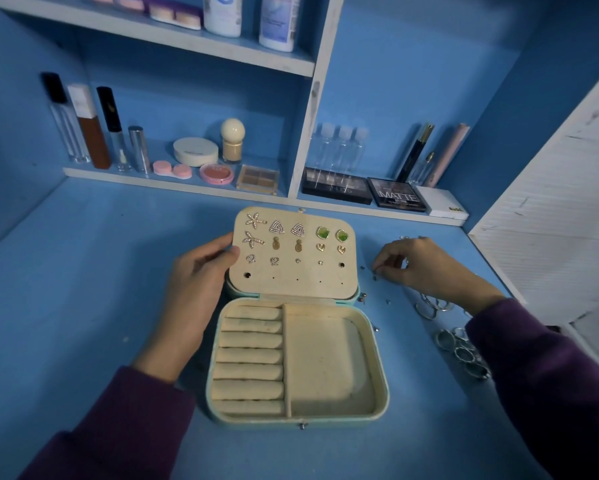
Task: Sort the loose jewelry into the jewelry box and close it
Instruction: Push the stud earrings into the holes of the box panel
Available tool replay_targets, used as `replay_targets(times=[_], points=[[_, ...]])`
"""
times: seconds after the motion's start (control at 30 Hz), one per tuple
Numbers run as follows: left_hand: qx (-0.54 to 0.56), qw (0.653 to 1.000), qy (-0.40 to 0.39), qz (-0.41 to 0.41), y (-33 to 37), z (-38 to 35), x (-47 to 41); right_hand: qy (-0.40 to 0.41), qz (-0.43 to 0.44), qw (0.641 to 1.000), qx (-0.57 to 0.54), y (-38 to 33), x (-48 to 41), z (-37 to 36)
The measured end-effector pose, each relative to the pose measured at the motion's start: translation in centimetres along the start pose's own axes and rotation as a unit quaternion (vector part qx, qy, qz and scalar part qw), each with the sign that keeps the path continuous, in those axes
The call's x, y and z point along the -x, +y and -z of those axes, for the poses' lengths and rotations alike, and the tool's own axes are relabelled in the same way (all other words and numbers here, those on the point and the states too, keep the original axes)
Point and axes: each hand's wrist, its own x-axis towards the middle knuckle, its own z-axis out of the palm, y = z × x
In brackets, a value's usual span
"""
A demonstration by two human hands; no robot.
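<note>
A mint-green jewelry box [381, 386] lies open in the middle of the blue table [83, 306]. Its cream earring panel [291, 285] stands tilted back at the far side. The left hand [194, 289] grips the panel's left edge, thumb on the front face and fingers curled behind it.

Pinned to the panel are starfish earrings [255, 220] at the far left and green stone earrings [323, 233] at the far right, with triangle, pineapple and heart pairs between them. In the base, the ring rolls [251, 355] fill the left side and a bare compartment [325, 358] takes the right.

The right hand [415, 265] is on the table just right of the panel. Its fingers are curled down, with the tips among tiny loose studs [374, 277]. It may be pinching one, but the pieces are too small to tell.

Near that wrist lie silver hoop earrings [429, 304]. Nearer still is a cluster of silver rings [460, 351], right of the box. At the far edge, a white shelf [187, 178] holds cosmetics, including a palette marked MATTE [396, 195].
</note>
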Motion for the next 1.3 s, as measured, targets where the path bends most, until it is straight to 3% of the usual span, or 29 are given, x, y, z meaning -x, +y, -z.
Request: replay_targets(times=[0.17,0.4,1.3], points=[[0.001,1.000,-0.013,0.002,0.2,0.0,0.1,0.028,0.005,0.999,-0.033,0.2,1.0,0.6],[0.006,1.000,-0.010,-0.003,0.0,-0.1,0.1,-0.009,0.025,0.999,-0.037,0.5,2.7,0.0],[-0.005,1.000,-0.011,0.012,0.4,0.0,0.4,-0.006,0.039,0.998,-0.054,0.8,2.9,-0.2]])
